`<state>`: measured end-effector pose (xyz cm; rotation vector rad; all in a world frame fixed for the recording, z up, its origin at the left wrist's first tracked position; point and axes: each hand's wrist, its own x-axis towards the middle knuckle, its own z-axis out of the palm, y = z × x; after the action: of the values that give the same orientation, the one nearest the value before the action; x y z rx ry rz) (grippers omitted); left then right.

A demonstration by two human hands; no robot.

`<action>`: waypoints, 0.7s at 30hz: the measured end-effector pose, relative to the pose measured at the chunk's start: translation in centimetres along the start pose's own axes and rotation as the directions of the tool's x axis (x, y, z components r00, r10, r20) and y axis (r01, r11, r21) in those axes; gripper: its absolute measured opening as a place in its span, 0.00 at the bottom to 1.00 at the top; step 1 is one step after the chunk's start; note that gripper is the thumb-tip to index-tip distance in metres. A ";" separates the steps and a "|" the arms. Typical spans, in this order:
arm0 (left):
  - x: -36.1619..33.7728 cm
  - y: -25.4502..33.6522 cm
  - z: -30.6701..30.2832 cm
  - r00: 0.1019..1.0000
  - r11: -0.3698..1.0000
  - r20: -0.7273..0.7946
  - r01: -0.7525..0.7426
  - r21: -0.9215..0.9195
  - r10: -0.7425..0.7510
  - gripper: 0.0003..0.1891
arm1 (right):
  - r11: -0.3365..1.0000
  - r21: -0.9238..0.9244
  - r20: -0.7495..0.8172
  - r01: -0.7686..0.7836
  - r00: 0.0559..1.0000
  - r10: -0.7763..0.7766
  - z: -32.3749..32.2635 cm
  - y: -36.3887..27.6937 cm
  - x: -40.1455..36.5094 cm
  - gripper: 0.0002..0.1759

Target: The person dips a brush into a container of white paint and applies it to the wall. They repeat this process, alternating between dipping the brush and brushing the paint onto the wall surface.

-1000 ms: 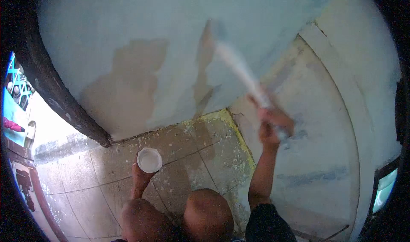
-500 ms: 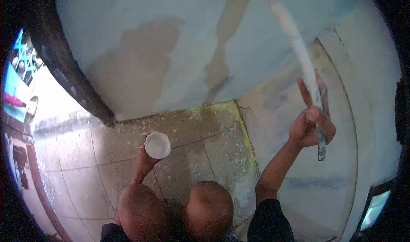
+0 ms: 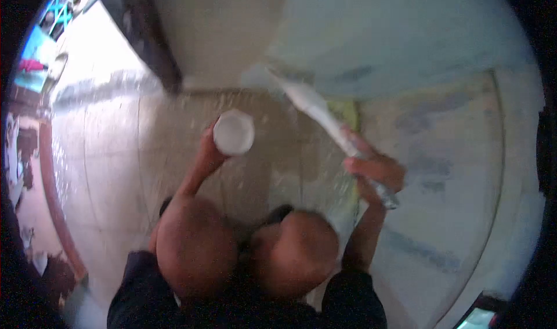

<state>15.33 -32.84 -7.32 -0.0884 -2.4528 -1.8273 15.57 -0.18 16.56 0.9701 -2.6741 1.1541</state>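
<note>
My left hand [image 3: 210,149] is closed around a white cup [image 3: 234,133], held above the floor in front of my knees. The inside of the cup looks white; I cannot make out how full it is. My right hand [image 3: 377,169] grips a long paintbrush [image 3: 316,111] by the lower part of its whitish, smeared handle. The brush slants up and left, its far end close to the foot of the pale blue wall [image 3: 371,33]. Motion blur hides whether the tip touches the wall.
Tiled floor [image 3: 110,178] with pale specks lies below, and a yellow-edged strip [image 3: 350,114] borders the pale surface [image 3: 441,155] on the right. A dark post [image 3: 142,33] stands at the upper left beside a bright opening. My bent knees [image 3: 200,248] are close beneath my hands.
My right hand has come down and left, and the brush now tilts further left, lower against the wall. The view has tipped downward; the cup stays in my left hand and appears higher.
</note>
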 end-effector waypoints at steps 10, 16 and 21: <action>-0.1 0.5 -0.5 1.000 0.998 -0.005 0.012 0.055 -0.012 0.42 | 0.834 -0.244 -0.347 0.495 0.759 -0.551 -6.5 -2.9 3.4 0.11; 0.3 1.3 0.2 0.998 0.996 0.008 0.058 -0.066 -0.058 0.41 | 0.753 -0.432 -0.581 0.496 0.486 -0.653 -7.5 -2.6 8.3 0.11; 0.2 0.6 0.2 0.999 0.998 0.013 0.051 -0.030 -0.050 0.43 | 0.882 -0.366 -0.358 0.296 0.830 -0.427 -4.5 -0.9 4.4 0.02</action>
<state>15.15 -32.50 -6.73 -0.0402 -2.4584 -1.8901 11.82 0.06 21.64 0.9791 -2.1048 0.7468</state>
